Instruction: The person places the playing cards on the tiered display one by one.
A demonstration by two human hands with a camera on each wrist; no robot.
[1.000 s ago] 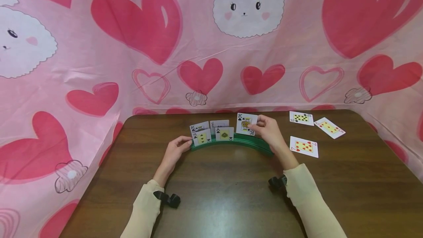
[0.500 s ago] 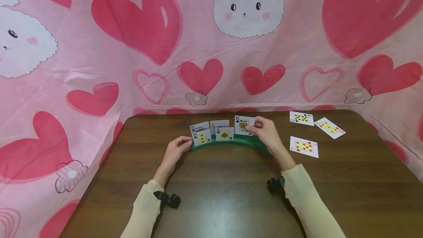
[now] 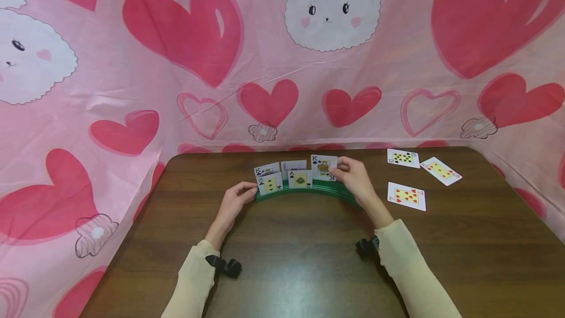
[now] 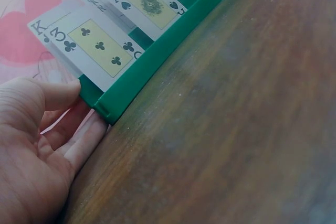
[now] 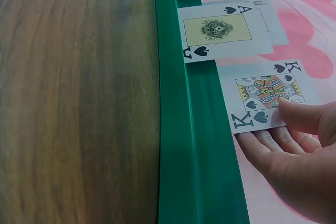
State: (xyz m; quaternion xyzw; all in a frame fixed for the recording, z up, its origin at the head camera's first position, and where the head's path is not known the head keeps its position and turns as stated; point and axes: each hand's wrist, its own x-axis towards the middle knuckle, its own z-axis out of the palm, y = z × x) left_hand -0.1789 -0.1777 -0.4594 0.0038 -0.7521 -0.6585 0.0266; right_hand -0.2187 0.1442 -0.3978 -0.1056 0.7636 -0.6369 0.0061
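A curved green card holder (image 3: 309,191) stands on the table, with my left hand (image 3: 233,203) gripping its left end between thumb and fingers. In its front slot are a three of clubs (image 4: 97,51) and an ace of spades (image 5: 226,31). Behind them stand a king (image 3: 266,169) and a mostly covered card (image 3: 294,165) with small corner letters. My right hand (image 3: 356,179) pinches a king of spades (image 5: 268,95) by its right edge, thumb on the face and fingers behind. This king is upright at the rear slot, right of the ace.
Loose on the table at the right lie a card with black pips (image 3: 402,158), a diamonds card (image 3: 441,171) and a seven of hearts (image 3: 406,196). A pink heart-patterned cloth (image 3: 265,33) hangs behind the wooden table (image 3: 300,259).
The right hand has carried the king of spades a little left and down along the holder, closer to the ace. The left hand has kept its place.
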